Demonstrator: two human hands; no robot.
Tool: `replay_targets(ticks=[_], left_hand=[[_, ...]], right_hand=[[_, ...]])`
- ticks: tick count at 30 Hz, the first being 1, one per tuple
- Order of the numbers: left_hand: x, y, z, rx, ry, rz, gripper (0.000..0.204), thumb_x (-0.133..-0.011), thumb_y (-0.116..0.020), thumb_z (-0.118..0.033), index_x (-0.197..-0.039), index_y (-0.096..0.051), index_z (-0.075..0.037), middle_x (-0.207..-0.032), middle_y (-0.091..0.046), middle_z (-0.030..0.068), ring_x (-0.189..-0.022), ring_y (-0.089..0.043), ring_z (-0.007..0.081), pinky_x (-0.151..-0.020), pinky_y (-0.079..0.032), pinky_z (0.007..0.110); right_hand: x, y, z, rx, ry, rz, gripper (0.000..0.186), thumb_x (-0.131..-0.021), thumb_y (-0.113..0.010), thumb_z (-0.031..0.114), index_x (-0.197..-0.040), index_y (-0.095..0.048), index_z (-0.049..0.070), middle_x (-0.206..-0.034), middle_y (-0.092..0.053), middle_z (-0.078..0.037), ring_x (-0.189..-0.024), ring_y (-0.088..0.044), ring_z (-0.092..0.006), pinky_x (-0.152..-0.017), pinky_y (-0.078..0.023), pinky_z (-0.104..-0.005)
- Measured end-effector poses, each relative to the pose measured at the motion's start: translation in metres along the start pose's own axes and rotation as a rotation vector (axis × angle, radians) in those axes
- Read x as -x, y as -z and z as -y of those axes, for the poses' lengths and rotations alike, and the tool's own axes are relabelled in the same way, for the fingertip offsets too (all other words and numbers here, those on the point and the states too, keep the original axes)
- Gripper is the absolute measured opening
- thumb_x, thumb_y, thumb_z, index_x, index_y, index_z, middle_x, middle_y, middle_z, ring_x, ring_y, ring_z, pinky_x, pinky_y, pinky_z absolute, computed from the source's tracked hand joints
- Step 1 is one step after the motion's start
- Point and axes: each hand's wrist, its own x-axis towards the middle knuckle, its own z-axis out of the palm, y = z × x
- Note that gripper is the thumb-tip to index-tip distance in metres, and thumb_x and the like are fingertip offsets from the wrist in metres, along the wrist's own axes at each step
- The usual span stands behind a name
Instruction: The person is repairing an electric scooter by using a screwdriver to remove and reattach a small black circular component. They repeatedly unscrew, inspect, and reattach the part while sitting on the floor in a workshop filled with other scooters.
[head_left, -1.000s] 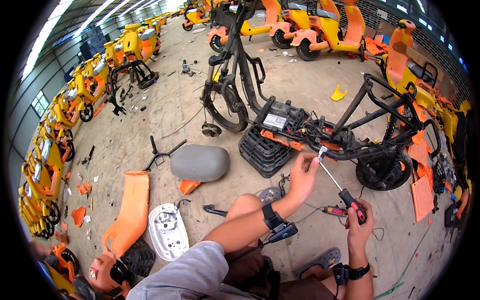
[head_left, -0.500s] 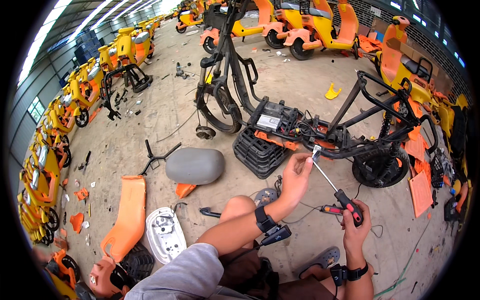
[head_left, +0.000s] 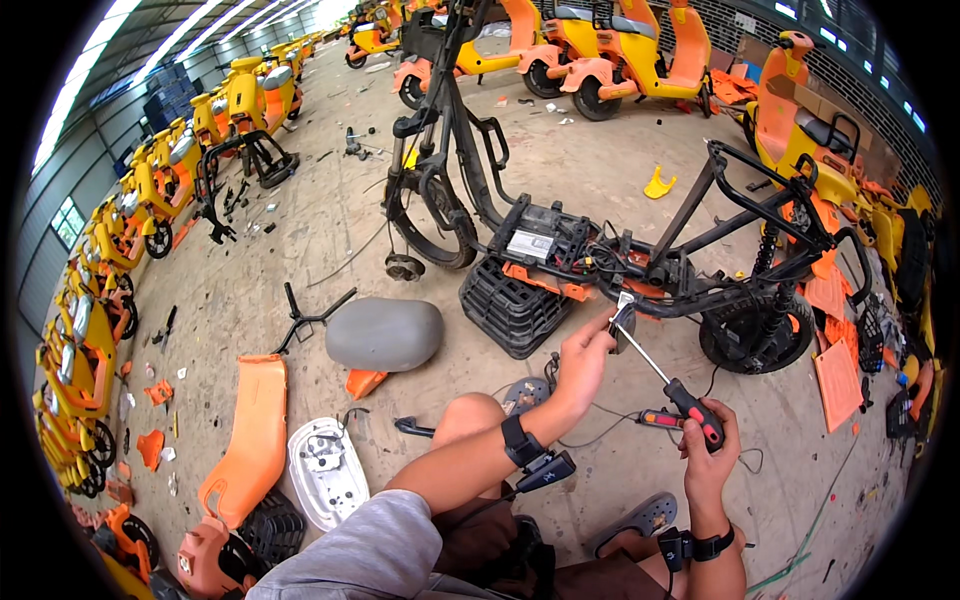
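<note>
My left hand [head_left: 588,358] is closed on a small dark part with a pale metallic top [head_left: 624,318], just in front of the stripped black scooter frame [head_left: 690,292]. My right hand [head_left: 712,455] grips a screwdriver [head_left: 692,408] by its black and red handle. Its long shaft slants up and left, and the tip meets or overlaps the small part; whether it sits in a screw cannot be seen. A second tool with a red and black handle [head_left: 660,418] juts out beside the right-hand fingers, its other end hidden.
A black plastic basket [head_left: 515,308] sits against the frame. On the floor lie a grey seat [head_left: 385,334], an orange panel [head_left: 250,430], a white tray-like shell [head_left: 328,470] and a thin cable [head_left: 595,432]. Yellow and orange scooters [head_left: 640,60] stand in rows behind and at left.
My left hand has tilted and its fingers have shifted lower on the small part, exposing more of its dark side. The screwdriver stays at nearly the same angle in my right hand.
</note>
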Motion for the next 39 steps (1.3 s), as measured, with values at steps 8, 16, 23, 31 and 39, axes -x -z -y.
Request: replay_targets(ticks=[8,16,23,31,39], left_hand=[[0.003,-0.004,0.006,-0.160,-0.173,0.063,0.048,-0.089,-0.059,0.003,-0.136,-0.051,0.001,-0.118,-0.063,0.0075,-0.104,-0.059,0.0105,-0.089,-0.048,0.025],[0.010,-0.004,-0.004,-0.533,-0.317,0.040,0.048,-0.092,-0.062,-0.005,-0.138,-0.050,-0.004,-0.120,-0.064,0.0100,-0.098,-0.062,0.0121,-0.083,-0.051,0.026],[0.013,-0.007,-0.013,-0.640,-0.365,0.031,0.045,-0.090,-0.063,-0.010,-0.134,-0.054,-0.008,-0.113,-0.065,0.0177,-0.094,-0.064,0.0288,-0.077,-0.051,0.035],[0.017,-0.004,-0.023,-0.970,-0.399,0.046,0.046,-0.088,-0.065,-0.014,-0.133,-0.054,-0.010,-0.102,-0.067,0.0184,-0.069,-0.065,0.0320,-0.063,-0.052,0.037],[0.019,-0.004,-0.025,-1.063,-0.575,0.023,0.040,-0.087,-0.066,-0.015,-0.125,-0.057,-0.007,-0.080,-0.062,0.0164,-0.080,-0.061,0.0347,-0.067,-0.049,0.043]], right_hand=[[-0.001,0.001,0.002,-0.011,-0.008,0.012,0.035,-0.088,-0.071,0.016,-0.114,-0.056,-0.001,-0.084,-0.063,-0.006,-0.061,-0.054,-0.0070,-0.052,-0.044,-0.0203],[-0.001,0.002,0.001,-0.023,-0.010,0.005,0.034,-0.088,-0.070,0.016,-0.114,-0.056,-0.001,-0.083,-0.063,-0.007,-0.061,-0.056,-0.0077,-0.052,-0.044,-0.0202],[-0.003,0.007,0.000,-0.015,-0.026,0.009,0.032,-0.089,-0.067,0.016,-0.114,-0.056,-0.002,-0.086,-0.063,-0.008,-0.066,-0.060,-0.0094,-0.051,-0.046,-0.0207],[-0.003,0.005,0.001,0.037,0.036,-0.044,0.029,-0.091,-0.064,0.017,-0.112,-0.057,-0.001,-0.073,-0.061,-0.007,-0.055,-0.052,-0.0067,-0.048,-0.039,-0.0194],[-0.002,0.007,-0.001,0.053,0.027,-0.046,0.028,-0.090,-0.065,0.015,-0.112,-0.058,-0.001,-0.075,-0.061,-0.006,-0.057,-0.054,-0.0071,-0.048,-0.040,-0.0193]])
